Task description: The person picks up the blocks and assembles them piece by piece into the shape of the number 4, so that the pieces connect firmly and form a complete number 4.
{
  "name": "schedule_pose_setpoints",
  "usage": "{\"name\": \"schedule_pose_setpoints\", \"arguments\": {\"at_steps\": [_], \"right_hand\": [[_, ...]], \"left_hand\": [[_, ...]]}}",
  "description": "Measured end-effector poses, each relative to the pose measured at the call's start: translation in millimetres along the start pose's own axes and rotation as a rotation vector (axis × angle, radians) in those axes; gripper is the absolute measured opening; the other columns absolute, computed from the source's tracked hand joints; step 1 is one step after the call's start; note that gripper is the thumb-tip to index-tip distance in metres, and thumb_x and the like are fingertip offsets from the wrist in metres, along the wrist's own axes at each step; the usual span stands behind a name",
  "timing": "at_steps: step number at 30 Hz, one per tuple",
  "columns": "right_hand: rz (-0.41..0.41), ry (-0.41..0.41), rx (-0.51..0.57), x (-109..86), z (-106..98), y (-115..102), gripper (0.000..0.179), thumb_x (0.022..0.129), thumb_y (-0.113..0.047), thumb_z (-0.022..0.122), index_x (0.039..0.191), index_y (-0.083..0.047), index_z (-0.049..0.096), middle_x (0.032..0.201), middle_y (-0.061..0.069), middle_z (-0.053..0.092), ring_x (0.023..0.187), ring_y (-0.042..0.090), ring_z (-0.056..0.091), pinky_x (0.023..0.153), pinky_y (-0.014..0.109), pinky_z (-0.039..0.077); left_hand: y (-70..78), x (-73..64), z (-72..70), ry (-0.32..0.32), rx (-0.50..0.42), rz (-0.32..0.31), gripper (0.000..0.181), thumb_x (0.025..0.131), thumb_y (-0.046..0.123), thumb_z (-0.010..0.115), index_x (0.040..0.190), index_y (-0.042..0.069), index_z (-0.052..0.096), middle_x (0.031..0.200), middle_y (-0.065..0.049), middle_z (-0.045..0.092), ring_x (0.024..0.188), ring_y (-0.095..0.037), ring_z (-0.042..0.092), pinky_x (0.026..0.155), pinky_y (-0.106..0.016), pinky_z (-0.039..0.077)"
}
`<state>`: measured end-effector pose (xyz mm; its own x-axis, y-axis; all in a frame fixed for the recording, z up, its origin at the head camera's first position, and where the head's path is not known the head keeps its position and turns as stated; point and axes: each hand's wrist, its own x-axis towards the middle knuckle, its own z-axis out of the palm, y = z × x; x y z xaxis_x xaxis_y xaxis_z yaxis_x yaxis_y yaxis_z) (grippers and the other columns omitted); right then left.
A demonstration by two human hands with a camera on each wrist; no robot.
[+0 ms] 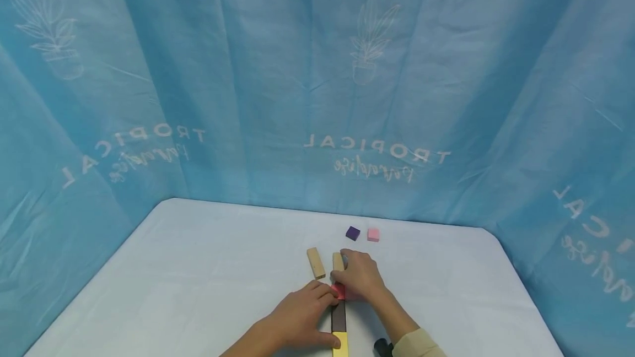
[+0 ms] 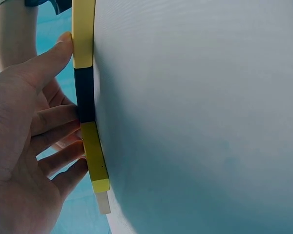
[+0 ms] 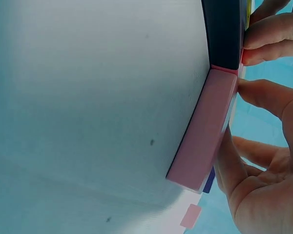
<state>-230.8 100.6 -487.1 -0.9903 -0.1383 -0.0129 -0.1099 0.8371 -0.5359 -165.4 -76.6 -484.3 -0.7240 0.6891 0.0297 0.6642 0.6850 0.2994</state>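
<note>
A row of blocks runs away from me in the head view: a yellow block [image 1: 340, 345], a dark block [image 1: 338, 317], a red block [image 1: 338, 291] and a plain wooden block [image 1: 338, 261]. My left hand [image 1: 303, 315] lies along the row's left side, thumb touching the yellow block, fingertips resting at the red block. With thumb and forefinger, my right hand [image 1: 361, 275] pinches the wooden block at the far end. In the right wrist view, fingers [image 3: 263, 92] touch the top edge of a pinkish-looking block face beyond the dark block; which block this is, I cannot tell.
Another wooden block [image 1: 316, 263] lies just left of the row, slightly slanted. Beyond it sit a small purple block [image 1: 353, 233] and a small pink block [image 1: 373, 234]. A blue printed curtain [image 1: 278, 98] surrounds the white table [image 1: 213, 252].
</note>
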Motion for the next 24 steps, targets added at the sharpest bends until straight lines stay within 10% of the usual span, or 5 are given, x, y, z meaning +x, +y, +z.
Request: {"name": "schedule_pose_setpoints", "arguments": {"at_steps": [24], "right_hand": [[0.025,-0.057,0.03,-1.9,-1.2,-7.3,0.061,0.073,-0.034,0.08,0.121,-0.001,0.059,0.08,0.001,0.059,0.073,0.018,0.052,0.066,0.036,0.049]], "left_hand": [[-3.1,-1.7,1.3,-0.013,-0.005,0.01,0.07,0.073,0.075,0.059,0.12,0.023,0.061,0.122,0.014,0.05,0.119,-0.008,0.041,0.087,-0.034,0.049]]}}
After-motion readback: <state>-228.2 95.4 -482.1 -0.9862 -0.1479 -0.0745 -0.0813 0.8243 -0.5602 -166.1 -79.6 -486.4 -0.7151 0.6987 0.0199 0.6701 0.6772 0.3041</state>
